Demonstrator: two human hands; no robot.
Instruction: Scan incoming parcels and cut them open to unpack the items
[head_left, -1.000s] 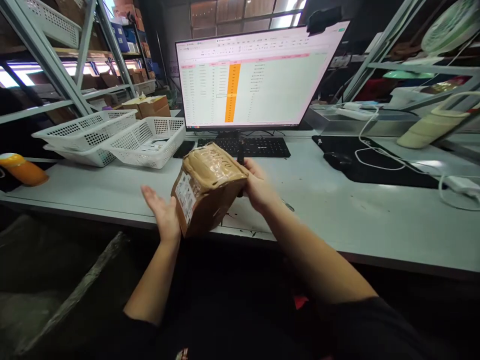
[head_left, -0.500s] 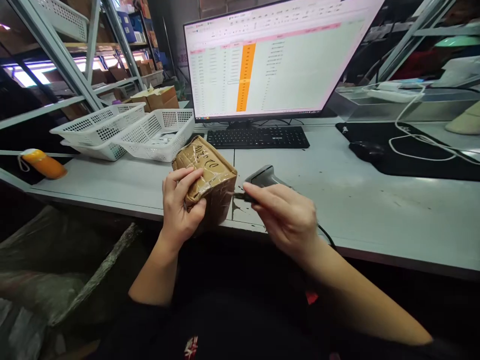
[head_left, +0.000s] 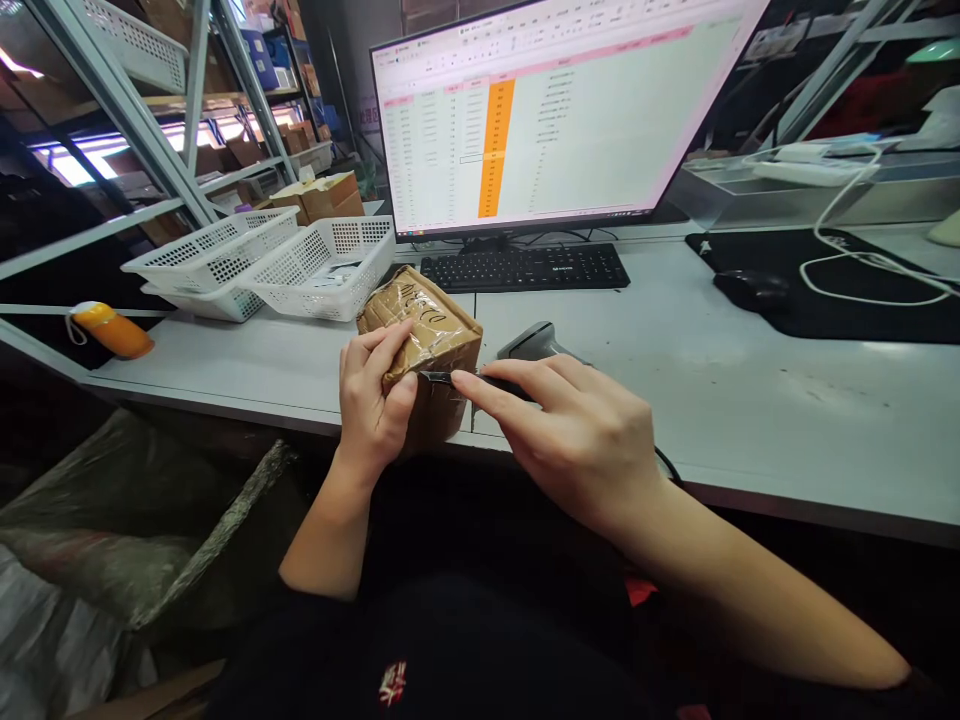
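A small taped cardboard box (head_left: 442, 350) with black handwriting on top sits tilted at the desk's front edge. My left hand (head_left: 375, 385) grips its left corner, fingers on the top and thumb on the near side. My right hand (head_left: 570, 420) is closed around a dark-handled knife (head_left: 437, 377), whose blade lies against the near side of the box, just below the top edge and close to my left thumb. Behind my right hand a grey barcode scanner (head_left: 529, 341) rests on the desk, partly covered by the hand.
White perforated baskets (head_left: 319, 270) stand at the back left, near an orange bottle (head_left: 112, 330). A keyboard (head_left: 525, 268) lies under a large monitor (head_left: 555, 120) showing a spreadsheet. At right, a mouse (head_left: 752, 290) and white cable are on a black mat. A large sack (head_left: 150, 540) hangs lower left.
My right hand has moved left, bringing the knife blade from beside the box onto its near side. My left hand keeps its hold. The whole view has shifted slightly.
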